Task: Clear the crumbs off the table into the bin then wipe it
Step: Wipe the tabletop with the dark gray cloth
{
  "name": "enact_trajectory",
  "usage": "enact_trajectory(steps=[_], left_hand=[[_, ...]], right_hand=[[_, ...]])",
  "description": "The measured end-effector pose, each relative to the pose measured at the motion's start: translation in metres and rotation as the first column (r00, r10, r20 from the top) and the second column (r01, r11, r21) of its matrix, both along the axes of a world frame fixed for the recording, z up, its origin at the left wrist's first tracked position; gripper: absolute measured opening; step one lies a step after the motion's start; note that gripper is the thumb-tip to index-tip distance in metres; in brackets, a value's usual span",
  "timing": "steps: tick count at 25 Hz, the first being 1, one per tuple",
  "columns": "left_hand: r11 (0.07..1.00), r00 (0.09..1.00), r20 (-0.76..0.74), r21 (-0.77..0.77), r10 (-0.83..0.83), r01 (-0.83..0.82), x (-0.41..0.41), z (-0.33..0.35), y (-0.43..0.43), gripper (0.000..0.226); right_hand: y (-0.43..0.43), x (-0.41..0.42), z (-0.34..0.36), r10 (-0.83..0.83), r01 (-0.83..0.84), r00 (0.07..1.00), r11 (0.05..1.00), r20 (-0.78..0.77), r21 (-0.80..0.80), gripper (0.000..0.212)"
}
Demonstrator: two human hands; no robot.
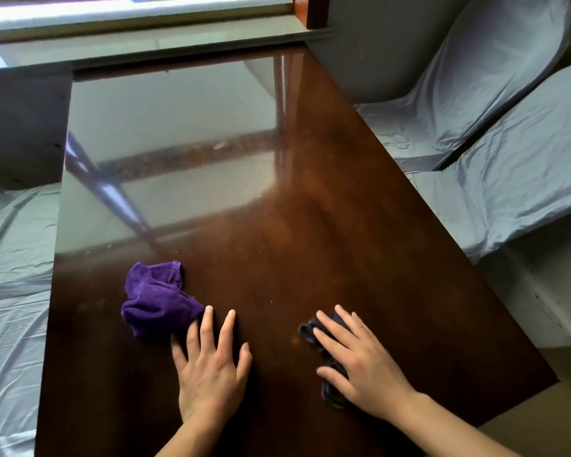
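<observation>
A glossy dark brown table (277,245) fills the view. A crumpled purple cloth (155,298) lies on it near the front left. My left hand (211,367) rests flat on the table with fingers spread, its fingertips touching the purple cloth's near edge. My right hand (356,361) presses flat on a dark grey cloth (310,331), which shows beyond the fingers and under the thumb. A few pale crumbs (219,146) and small specks lie on the far and middle part of the table. No bin is in view.
Chairs draped in pale grey fabric (475,94) stand along the table's right side, and more grey-draped seating (10,245) lies on the left. A window sill (145,47) runs along the table's far end.
</observation>
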State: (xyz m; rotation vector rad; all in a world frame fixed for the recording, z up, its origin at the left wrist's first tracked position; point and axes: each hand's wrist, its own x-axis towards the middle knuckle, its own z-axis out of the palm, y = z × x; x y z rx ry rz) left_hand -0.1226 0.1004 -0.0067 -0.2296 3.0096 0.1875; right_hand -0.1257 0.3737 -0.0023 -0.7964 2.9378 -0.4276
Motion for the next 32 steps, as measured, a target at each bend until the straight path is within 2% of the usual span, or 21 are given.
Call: enact_trajectory(steps=[2,3,5,7,9,11,13,14,16,18,19,21,22,23,24,25,26,27,29,31,32], left_hand=[[1.000,1.000,0.003,-0.003,-0.007,0.007,0.000,0.000,0.000,0.068],[1.000,1.000,0.001,-0.006,-0.007,0.007,0.000,0.000,0.000,0.068],[1.000,1.000,0.000,-0.008,-0.004,0.004,0.000,0.001,0.000,0.068],[1.000,1.000,-0.003,-0.004,-0.005,0.005,0.000,0.002,0.001,0.067],[1.000,1.000,-0.015,0.012,-0.004,0.004,0.000,0.002,0.001,0.067],[1.000,1.000,-0.011,0.011,-0.007,0.008,0.000,0.003,0.002,0.067],[1.000,1.000,-0.011,0.014,-0.008,0.008,-0.001,0.004,0.001,0.067],[1.000,1.000,-0.014,0.019,-0.007,0.007,-0.001,0.004,0.000,0.067],[1.000,1.000,-0.017,0.026,-0.009,0.009,0.000,0.003,0.000,0.066],[0.999,1.000,-0.021,0.033,-0.012,0.012,0.000,0.003,0.000,0.066],[0.999,1.000,-0.018,0.035,-0.012,0.013,0.000,0.003,0.000,0.066],[1.000,1.000,-0.010,0.024,-0.011,0.011,0.000,0.003,-0.001,0.066],[1.000,1.000,-0.006,0.019,-0.013,0.013,0.000,0.003,-0.001,0.066],[1.000,1.000,-0.005,0.018,-0.015,0.016,0.000,0.003,-0.001,0.066],[1.000,1.000,-0.005,0.020,-0.015,0.016,-0.001,0.003,-0.001,0.066],[1.000,1.000,-0.004,0.020,-0.015,0.015,-0.001,0.002,-0.001,0.066],[1.000,1.000,-0.003,0.017,-0.015,0.016,-0.001,0.002,-0.001,0.066],[1.000,1.000,-0.004,0.015,-0.016,0.017,0.000,0.002,-0.001,0.066],[1.000,1.000,-0.008,0.015,-0.019,0.019,0.000,0.004,-0.001,0.066],[1.000,1.000,-0.008,0.019,-0.016,0.016,-0.001,0.005,-0.001,0.066],[1.000,1.000,-0.009,0.020,-0.016,0.016,0.000,0.004,-0.001,0.066]], right_hand=[[0.022,-0.011,-0.001,0.070,-0.072,0.996,0.997,-0.057,-0.032,0.050],[0.025,-0.025,-0.003,0.029,-0.035,0.995,0.998,-0.098,-0.059,0.044],[0.018,-0.063,-0.003,-0.216,0.198,0.968,0.971,-0.131,-0.134,0.037],[0.000,-0.098,0.000,-0.459,0.448,0.888,0.879,-0.032,-0.160,0.039],[-0.020,-0.115,0.006,-0.533,0.536,0.844,0.831,0.060,-0.152,0.042],[-0.034,-0.103,0.007,-0.423,0.424,0.905,0.890,0.043,-0.168,0.046],[-0.040,-0.060,0.004,-0.154,0.155,0.988,0.978,0.019,-0.139,0.057],[-0.041,-0.034,0.001,0.009,-0.007,1.000,0.994,0.023,-0.108,0.061],[-0.031,0.001,-0.006,0.292,-0.290,0.956,0.954,0.020,-0.083,0.054],[-0.018,-0.007,-0.006,0.374,-0.381,0.924,0.915,-0.074,-0.130,0.034],[-0.015,-0.020,-0.002,0.323,-0.341,0.938,0.925,-0.126,-0.166,0.025],[-0.017,-0.054,0.009,0.042,-0.085,0.989,0.947,-0.143,-0.310,0.013],[-0.020,-0.067,0.017,-0.148,0.097,0.985,0.897,-0.085,-0.432,0.010],[-0.023,-0.077,0.025,-0.293,0.253,0.956,0.796,0.015,-0.550,0.007],[-0.027,-0.084,0.030,-0.361,0.359,0.923,0.680,0.134,-0.639,0.003],[-0.029,-0.089,0.033,-0.360,0.449,0.890,0.579,0.281,-0.681,0.004],[-0.029,-0.093,0.035,-0.316,0.536,0.844,0.520,0.433,-0.665,0.008],[-0.027,-0.094,0.037,-0.298,0.603,0.791,0.527,0.534,-0.599,0.009],[-0.016,-0.096,0.037,-0.451,0.678,0.721,0.617,0.526,-0.400,0.009],[-0.007,-0.091,0.039,-0.631,0.692,0.722,0.660,0.284,-0.294,0.028],[-0.007,-0.086,0.040,-0.590,0.620,0.784,0.727,0.193,-0.293,0.041]])
